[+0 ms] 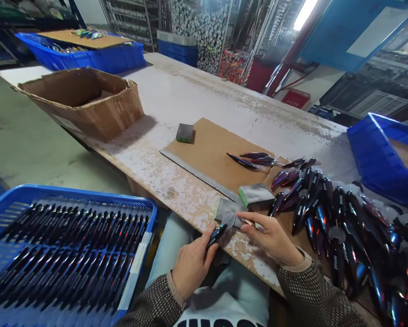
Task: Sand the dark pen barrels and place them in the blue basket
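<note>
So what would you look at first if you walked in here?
The big heap of shiny dark fishing lures on the right end of the long table catches your eye first. Then comes the blue crate at bottom left, packed with neat rows of lures. In the middle, the left hand grips one lure.
</note>
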Available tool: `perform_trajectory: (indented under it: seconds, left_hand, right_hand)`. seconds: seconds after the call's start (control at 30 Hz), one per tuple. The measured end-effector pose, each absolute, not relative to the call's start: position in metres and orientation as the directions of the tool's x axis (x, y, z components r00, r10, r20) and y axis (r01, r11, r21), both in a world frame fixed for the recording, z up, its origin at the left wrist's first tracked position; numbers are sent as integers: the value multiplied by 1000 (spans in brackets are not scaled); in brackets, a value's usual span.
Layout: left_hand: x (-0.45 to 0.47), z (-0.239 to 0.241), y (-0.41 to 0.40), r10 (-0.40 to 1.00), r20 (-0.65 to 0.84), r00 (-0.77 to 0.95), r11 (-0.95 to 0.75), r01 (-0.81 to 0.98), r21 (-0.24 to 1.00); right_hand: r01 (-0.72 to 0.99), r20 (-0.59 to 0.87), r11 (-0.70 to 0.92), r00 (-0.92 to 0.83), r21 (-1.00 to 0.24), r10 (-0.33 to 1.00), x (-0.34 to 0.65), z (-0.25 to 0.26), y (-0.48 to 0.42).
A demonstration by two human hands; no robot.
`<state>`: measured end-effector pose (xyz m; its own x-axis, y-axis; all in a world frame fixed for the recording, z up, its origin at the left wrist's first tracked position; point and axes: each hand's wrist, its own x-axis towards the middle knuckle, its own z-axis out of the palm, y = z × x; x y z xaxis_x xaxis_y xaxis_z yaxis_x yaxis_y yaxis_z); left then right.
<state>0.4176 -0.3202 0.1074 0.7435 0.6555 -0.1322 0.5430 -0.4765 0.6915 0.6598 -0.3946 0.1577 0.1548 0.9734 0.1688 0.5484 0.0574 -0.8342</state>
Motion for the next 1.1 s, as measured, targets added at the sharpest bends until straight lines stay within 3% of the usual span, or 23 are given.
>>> perform_trajectory:
  seconds: [0.1,0.3,0.6,0.9,1.1]
  left_hand:
    - [418,107,-320,653,-127,746,-473,533,701]
    - [419,105,-320,658,-120,744,-466,527,711]
    - [419,106,-321,660,-128,740,-482,549,683]
    - [420,103,-322,653,-141,744,-512,571,642]
    - [420,105,-323,667,-147,730,-515,595,617]
  right_hand:
    - [527,161,38,189,-849,969,655,150,-392]
    - [367,12,-90,266,-926,964,650,136,-388]
    - [616,279,126,158,-777,947,644,139,-381]
    - [648,331,135,189,-749,924,638,136,-380]
    - [659,325,171,118,-732,938,638,137,-382]
